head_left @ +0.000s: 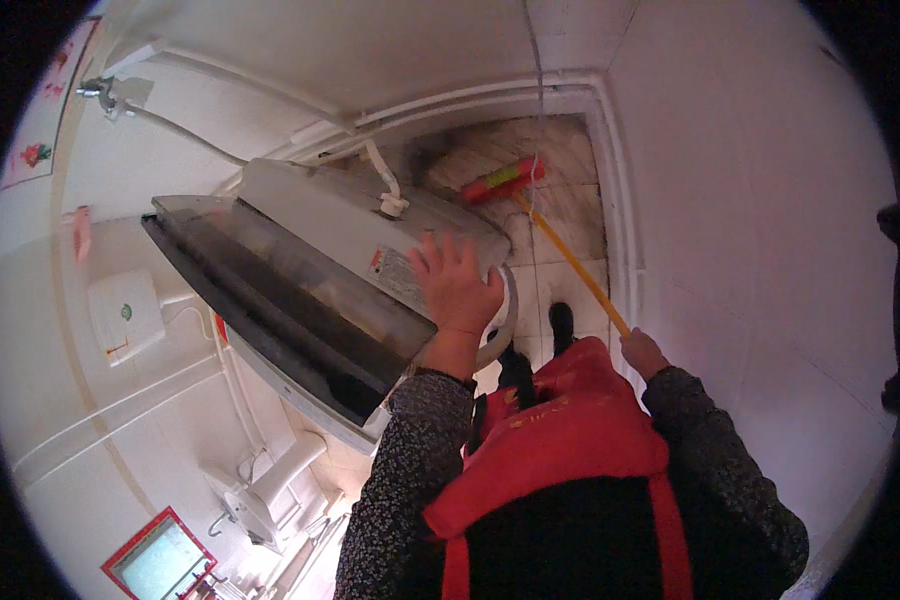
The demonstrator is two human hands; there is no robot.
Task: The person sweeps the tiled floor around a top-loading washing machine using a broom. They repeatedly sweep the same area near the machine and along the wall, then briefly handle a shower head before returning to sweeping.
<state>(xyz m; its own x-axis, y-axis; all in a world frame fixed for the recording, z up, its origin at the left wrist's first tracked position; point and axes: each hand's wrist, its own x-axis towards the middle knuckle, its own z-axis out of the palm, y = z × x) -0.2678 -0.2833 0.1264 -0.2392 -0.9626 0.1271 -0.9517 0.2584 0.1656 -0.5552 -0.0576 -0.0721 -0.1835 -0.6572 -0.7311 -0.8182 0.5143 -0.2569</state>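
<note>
A broom (530,205) reaches from centre right up toward the upper middle of the frame: a thin yellow handle ending in a red head with a green patch, the head resting on grimy pale floor tiles (560,160) in the corner where white pipes run along the wall foot. To its left, filling the middle of the frame, stands a white top-loading washing machine (320,250) with a dark smoked lid (260,285); the lid looks closed and nothing of the drum's contents can be seen. A white hose fitting (390,200) rises from its back panel, beside a small red-and-white label.

The left hand (458,285) lies flat on the machine's near right corner, fingers spread wide, gripping nothing. The right hand (642,352), at centre right, is closed around the lower end of the broom handle. Both sleeves are dark and speckled, over a red apron (560,440). In the lower left sit a white toilet (270,490) and a red-framed mirror (160,560).
</note>
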